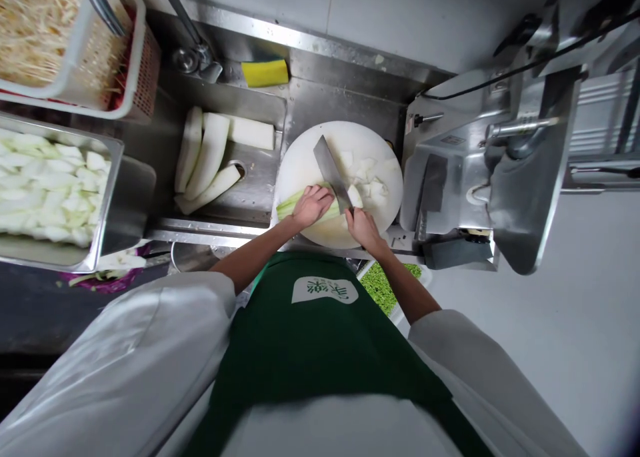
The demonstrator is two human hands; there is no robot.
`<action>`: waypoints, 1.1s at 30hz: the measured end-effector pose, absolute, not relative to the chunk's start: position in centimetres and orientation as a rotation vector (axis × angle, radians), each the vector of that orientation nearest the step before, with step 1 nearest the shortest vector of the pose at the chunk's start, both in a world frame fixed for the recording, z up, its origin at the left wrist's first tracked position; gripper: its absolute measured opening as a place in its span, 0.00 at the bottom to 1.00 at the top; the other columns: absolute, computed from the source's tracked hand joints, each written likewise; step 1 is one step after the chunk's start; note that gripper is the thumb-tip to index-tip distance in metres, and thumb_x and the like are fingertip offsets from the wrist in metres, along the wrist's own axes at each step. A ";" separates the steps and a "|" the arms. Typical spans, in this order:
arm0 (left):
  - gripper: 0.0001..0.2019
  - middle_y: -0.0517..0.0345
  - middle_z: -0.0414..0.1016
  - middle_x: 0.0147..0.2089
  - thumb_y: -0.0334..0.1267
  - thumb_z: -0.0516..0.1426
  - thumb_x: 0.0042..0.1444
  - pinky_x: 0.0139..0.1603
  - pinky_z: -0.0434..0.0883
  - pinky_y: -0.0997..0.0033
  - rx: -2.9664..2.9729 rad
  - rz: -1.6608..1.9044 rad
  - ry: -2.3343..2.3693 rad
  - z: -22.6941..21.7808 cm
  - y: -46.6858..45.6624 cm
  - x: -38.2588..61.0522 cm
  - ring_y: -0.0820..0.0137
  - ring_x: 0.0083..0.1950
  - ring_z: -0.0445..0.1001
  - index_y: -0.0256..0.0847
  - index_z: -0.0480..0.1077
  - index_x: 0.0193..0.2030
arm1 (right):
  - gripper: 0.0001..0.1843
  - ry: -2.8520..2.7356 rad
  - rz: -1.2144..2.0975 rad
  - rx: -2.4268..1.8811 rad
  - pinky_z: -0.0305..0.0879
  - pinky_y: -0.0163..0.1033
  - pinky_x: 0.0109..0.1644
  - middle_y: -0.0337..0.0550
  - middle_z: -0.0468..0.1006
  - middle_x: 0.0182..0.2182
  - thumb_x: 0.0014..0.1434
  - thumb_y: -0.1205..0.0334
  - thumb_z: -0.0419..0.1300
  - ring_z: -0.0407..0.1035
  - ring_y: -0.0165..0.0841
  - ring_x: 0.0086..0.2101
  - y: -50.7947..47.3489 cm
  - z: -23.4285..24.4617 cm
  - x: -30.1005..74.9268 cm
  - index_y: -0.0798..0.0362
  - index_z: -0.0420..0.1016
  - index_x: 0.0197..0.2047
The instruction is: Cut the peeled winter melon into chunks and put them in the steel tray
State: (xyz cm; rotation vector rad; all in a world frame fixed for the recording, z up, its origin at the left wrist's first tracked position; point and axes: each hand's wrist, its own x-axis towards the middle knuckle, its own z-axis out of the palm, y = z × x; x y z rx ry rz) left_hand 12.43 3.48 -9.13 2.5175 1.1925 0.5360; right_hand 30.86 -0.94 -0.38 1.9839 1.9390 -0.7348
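Note:
My left hand [311, 205] presses down with curled fingers on a long pale green melon strip [287, 206] lying on the round white cutting board [306, 158]. My right hand [363, 226] grips the handle of a cleaver [330, 170], its blade set against the strip right beside my left fingers. Several cut white chunks [369, 177] lie on the board's right half.
Long peeled melon pieces [207, 157] lie in the steel sink to the left. A steel pan of cut white chunks [47, 190] stands at far left, a basket of sprouts [45, 30] above it. A metal slicing machine [500, 170] stands on the right. A yellow sponge [265, 72] rests behind the sink.

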 end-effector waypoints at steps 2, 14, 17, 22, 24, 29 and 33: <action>0.17 0.47 0.76 0.50 0.41 0.46 0.74 0.49 0.63 0.57 2.535 0.517 1.187 -9.1 3.4 12.5 0.58 0.50 0.67 0.40 0.76 0.50 | 0.19 1.949 -0.679 1.980 0.66 0.41 0.48 0.60 0.81 0.44 0.77 0.54 0.44 0.78 0.47 0.46 -1.2 1.1 31.3 0.60 0.68 0.55; 0.17 0.47 0.75 0.51 0.40 0.46 0.73 0.50 0.63 0.57 2.541 0.470 1.151 -9.2 3.6 12.4 0.58 0.49 0.67 0.39 0.75 0.53 | 0.19 1.830 -0.746 1.951 0.67 0.42 0.46 0.63 0.81 0.43 0.76 0.56 0.44 0.78 0.49 0.45 -2.5 3.3 29.3 0.62 0.66 0.55; 0.17 0.47 0.76 0.51 0.41 0.46 0.74 0.50 0.63 0.57 2.508 0.473 1.148 -9.1 3.6 12.2 0.59 0.49 0.68 0.39 0.75 0.54 | 0.20 1.841 -0.760 2.009 0.67 0.43 0.47 0.64 0.81 0.44 0.77 0.56 0.43 0.78 0.48 0.45 -1.3 0.2 28.6 0.63 0.66 0.57; 0.18 0.48 0.76 0.50 0.41 0.45 0.74 0.49 0.64 0.60 2.529 0.493 1.131 -9.1 3.5 11.8 0.61 0.48 0.68 0.38 0.75 0.51 | 0.20 1.937 -0.757 1.982 0.67 0.43 0.49 0.61 0.81 0.45 0.77 0.55 0.43 0.77 0.47 0.46 -0.4 -0.5 30.0 0.60 0.67 0.55; 0.18 0.48 0.76 0.48 0.40 0.45 0.74 0.49 0.63 0.60 2.565 0.495 1.144 -9.2 3.5 11.8 0.61 0.47 0.68 0.38 0.75 0.50 | 0.20 1.939 -0.716 1.966 0.66 0.43 0.49 0.60 0.81 0.44 0.77 0.55 0.43 0.77 0.48 0.46 -0.8 1.2 30.4 0.60 0.67 0.55; 0.18 0.48 0.74 0.46 0.40 0.45 0.74 0.49 0.63 0.59 2.586 0.477 1.128 -9.2 3.4 11.8 0.60 0.47 0.67 0.39 0.75 0.47 | 0.20 1.891 -0.690 1.920 0.66 0.44 0.48 0.61 0.81 0.42 0.76 0.54 0.42 0.77 0.49 0.44 -2.4 5.3 30.0 0.60 0.66 0.56; 0.18 0.46 0.74 0.50 0.39 0.44 0.74 0.51 0.64 0.58 2.544 0.473 1.127 -9.3 3.4 11.8 0.60 0.48 0.68 0.39 0.75 0.51 | 0.19 1.904 -0.744 1.878 0.66 0.43 0.47 0.61 0.81 0.43 0.76 0.55 0.44 0.77 0.49 0.45 -2.2 5.2 29.8 0.60 0.67 0.54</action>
